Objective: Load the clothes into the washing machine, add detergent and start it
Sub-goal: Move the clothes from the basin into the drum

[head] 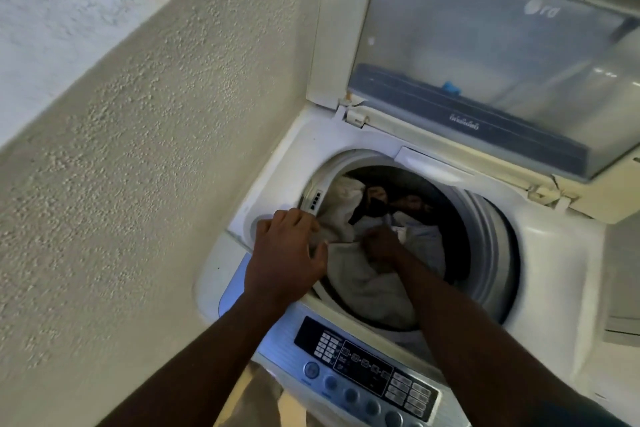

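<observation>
Nearest the camera, the control panel (367,371) of the washing machine (554,246) is seen, with a dark display, a row of round blue buttons along its front edge and a block of small pale keys at its right end. Both bare forearms are stretched over this panel toward the tub opening. The left hand (285,255) is laid palm down over the left rim of the tub (491,239), its fingers curled together and closed on the edge of a pale cloth (363,274) where that cloth meets the rim. The right hand (381,244) is sunk deeper inside the tub and bunched into the clothes; it appears to be gripping the pale fabric, though the fingers are mostly hidden by folds and blur. The clothes are found inside the drum: the pale cloth heaped at the near and left side, a dark garment (372,206) lying behind it toward the back. Beyond the tub, the lid (485,55) is raised upright on its hinges, its tinted window showing a reversed logo. To the left, a rough plastered wall (138,149) is seen just beside the machine.
</observation>
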